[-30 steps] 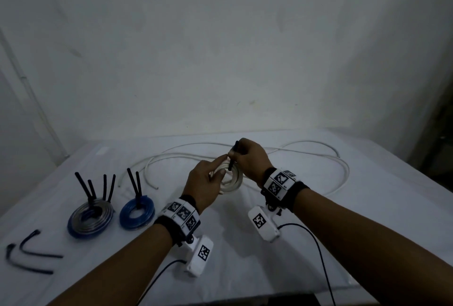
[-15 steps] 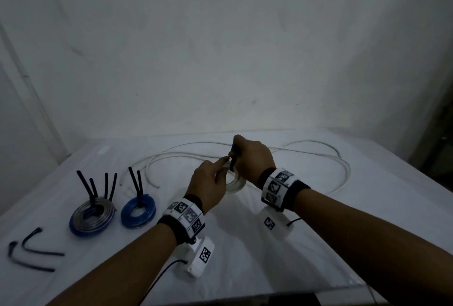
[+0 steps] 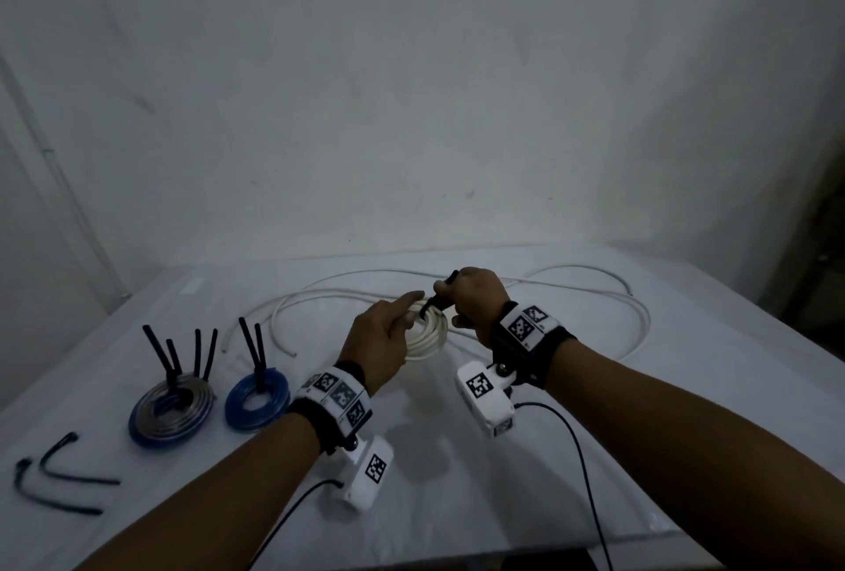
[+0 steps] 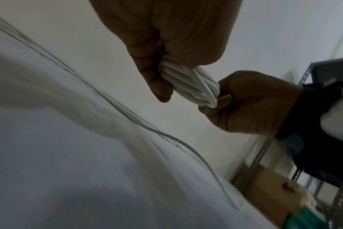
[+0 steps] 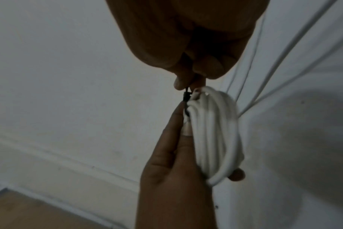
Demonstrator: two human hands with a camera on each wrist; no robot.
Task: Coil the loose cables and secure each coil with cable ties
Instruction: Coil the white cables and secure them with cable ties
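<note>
The white cable coil (image 3: 427, 335) was a tight bundle of several glossy loops, held above the worktop (image 3: 594, 456) at centre. The left hand (image 3: 382, 342) gripped its near side; the right hand (image 3: 471, 300) pinched a black cable tie (image 3: 441, 293) slanting up and away, off the coil's far edge.
</note>
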